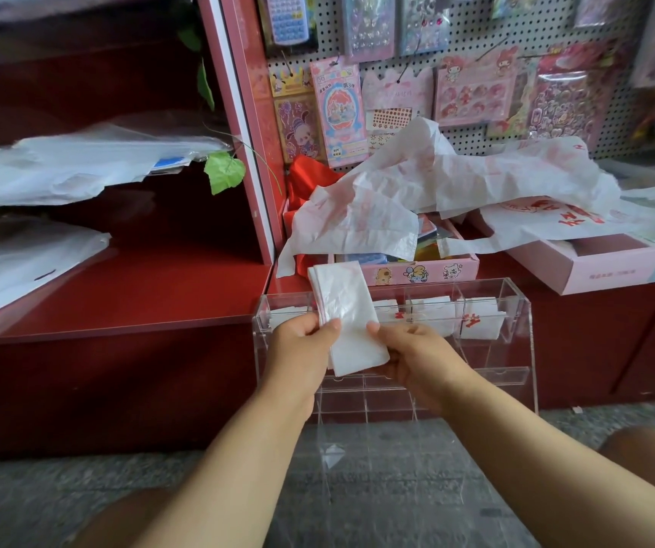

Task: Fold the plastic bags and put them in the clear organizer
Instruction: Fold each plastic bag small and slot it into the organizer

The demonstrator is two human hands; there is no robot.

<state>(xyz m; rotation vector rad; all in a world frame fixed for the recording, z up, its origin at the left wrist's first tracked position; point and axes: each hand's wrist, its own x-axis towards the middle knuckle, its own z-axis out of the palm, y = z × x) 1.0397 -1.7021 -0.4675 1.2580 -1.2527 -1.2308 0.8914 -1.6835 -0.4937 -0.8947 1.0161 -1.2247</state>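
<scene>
A white plastic bag [343,306], folded into a long narrow strip, stands upright in front of the clear organizer [516,310]. My left hand [302,342] pinches its left edge with the thumb on top. My right hand [409,354] grips its lower right part. The organizer has several compartments; folded white bags with red print [476,316] sit in its upper right cells. A heap of loose, crumpled white bags with red print [417,191] lies behind on the pink boxes.
A red shelf unit [140,294] at left holds stacks of white bags [61,168]. Pink display boxes [579,267] and a pegboard with sticker packs [472,89] stand behind. A grey floor [357,488] lies below, with my knees at both sides.
</scene>
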